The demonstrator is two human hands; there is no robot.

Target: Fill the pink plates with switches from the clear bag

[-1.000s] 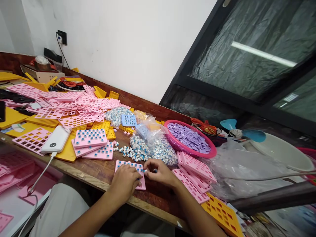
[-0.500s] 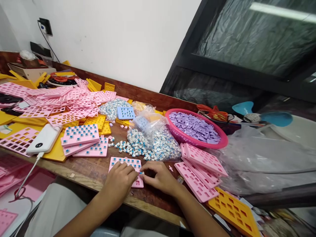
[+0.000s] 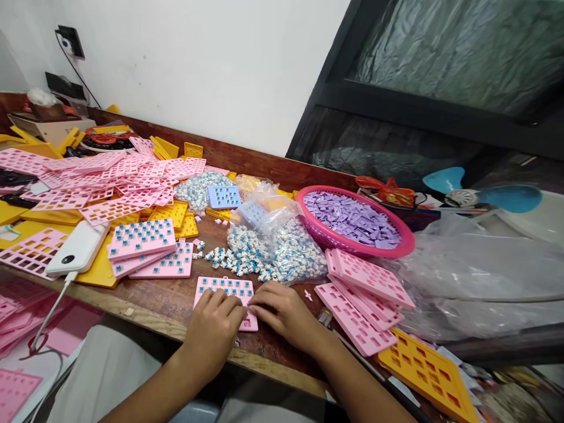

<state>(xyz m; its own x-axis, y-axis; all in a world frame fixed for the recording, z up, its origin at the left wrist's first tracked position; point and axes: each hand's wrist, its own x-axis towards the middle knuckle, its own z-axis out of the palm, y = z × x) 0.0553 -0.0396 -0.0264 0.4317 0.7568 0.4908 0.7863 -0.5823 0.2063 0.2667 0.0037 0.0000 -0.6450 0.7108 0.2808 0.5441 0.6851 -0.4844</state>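
Observation:
A pink plate (image 3: 225, 284) lies flat at the table's front edge, with rows of blue-and-white key switches seated in its square holes. My left hand (image 3: 215, 329) is curled over its front part, the fingers gripping it and covering some holes. At the plate's right edge, my right hand (image 3: 286, 311) has its fingers drawn together beside the left fingertips. Whatever they pinch is hidden. Just behind the plate, loose key switches (image 3: 240, 258) spill from a clear plastic bag (image 3: 299, 249) full of them.
Switch-filled pink plates (image 3: 143, 238) are stacked at left, near a white power bank (image 3: 79, 247). A pink basket (image 3: 408, 244) holds purple pieces. Bare pink plates (image 3: 361, 317) and a yellow plate (image 3: 425, 373) lie at right. A blue plate (image 3: 224, 197) sits farther back.
My right hand's fingers have closed in at the plate's edge; the small blue switch that showed between them is now out of sight. The camera view has shifted slightly.

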